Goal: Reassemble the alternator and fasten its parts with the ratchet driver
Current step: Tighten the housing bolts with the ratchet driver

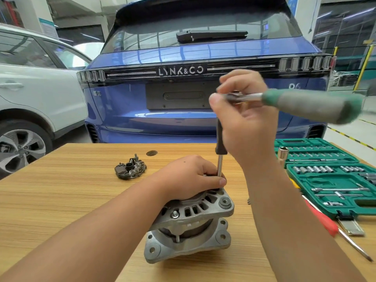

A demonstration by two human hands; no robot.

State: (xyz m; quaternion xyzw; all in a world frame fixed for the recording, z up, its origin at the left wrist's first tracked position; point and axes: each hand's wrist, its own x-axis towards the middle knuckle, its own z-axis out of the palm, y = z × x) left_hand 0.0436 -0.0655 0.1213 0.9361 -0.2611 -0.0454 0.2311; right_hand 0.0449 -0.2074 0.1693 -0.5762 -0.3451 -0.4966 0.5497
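Gripping the ratchet driver (289,102) at its head, the right hand (246,119) turns it while the left hand (191,176) clasps the alternator (191,224) top

The ratchet driver (301,104) is smeared by motion blur above the alternator (189,222), its green grip soft-edged — its head is buried in the right hand (244,119). The left hand (191,178) covers the alternator's top, hiding where the shaft (219,165) ends. Right of the alternator, the socket case (333,180) is cut by the frame edge — its sockets too small to read.
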